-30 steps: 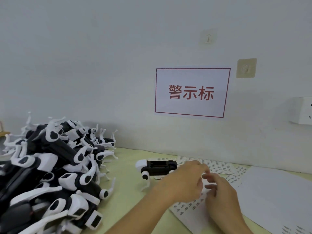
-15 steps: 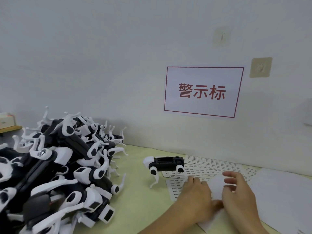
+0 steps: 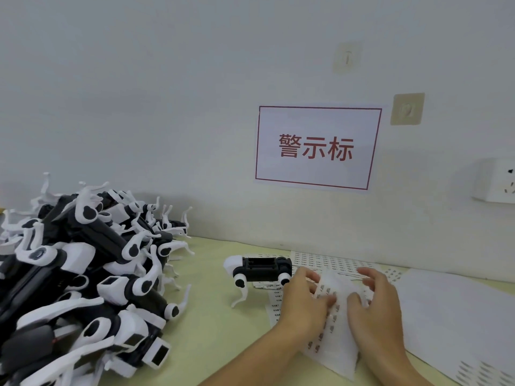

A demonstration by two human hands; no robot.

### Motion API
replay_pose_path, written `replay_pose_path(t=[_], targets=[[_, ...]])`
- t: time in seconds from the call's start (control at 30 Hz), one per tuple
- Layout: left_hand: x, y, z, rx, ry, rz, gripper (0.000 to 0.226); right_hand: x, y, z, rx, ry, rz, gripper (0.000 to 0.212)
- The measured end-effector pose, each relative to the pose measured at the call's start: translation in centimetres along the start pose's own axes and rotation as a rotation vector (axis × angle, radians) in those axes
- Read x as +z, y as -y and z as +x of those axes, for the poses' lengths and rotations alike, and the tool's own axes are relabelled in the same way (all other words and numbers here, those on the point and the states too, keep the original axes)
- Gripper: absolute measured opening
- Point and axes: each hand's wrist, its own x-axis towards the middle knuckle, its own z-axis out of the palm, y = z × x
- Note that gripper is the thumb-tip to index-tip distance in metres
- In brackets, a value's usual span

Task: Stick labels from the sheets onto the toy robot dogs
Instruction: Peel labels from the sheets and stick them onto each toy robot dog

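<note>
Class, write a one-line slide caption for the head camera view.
Both hands, left and right, lift a label sheet beside one toy robot dog, near a heap of dogs.

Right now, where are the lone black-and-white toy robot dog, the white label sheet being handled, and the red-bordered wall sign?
Lone black-and-white toy robot dog point(image 3: 260, 270): head view, black body.
White label sheet being handled point(image 3: 335, 338): head view, lower printed area between the hands.
Red-bordered wall sign point(image 3: 317, 129): head view, white area above the characters.
</note>
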Motion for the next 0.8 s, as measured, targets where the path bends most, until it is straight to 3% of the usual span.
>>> replay_pose_path(t=[0.2, 0.37, 0.5, 0.67, 0.8], targets=[[-0.4, 0.3, -0.5, 0.097, -0.052, -0.174, 0.019, -0.2, 0.3, 0.0, 0.095, 0.121, 0.077, 0.055], [-0.6, 0.5, -0.7, 0.140, -0.117, -0.221, 0.019, -0.6, 0.4, 0.1, 0.147, 0.244, 0.146, 0.040], [-0.4, 0.5, -0.8, 0.186, -0.154, -0.186, 0.014, -1.2, 0.6, 0.4, 0.149, 0.284, 0.182, 0.009], [-0.3, 0.6, -0.9, 0.220, -0.177, -0.184, 0.014, -1.7, 0.6, 0.8, 0.216, 0.407, 0.244, 0.014], [0.0, 0.6, -1.0, 0.282, -0.178, -0.183, 0.022, -2.0, 0.2, 1.0, 0.239, 0.402, 0.314, 0.017]])
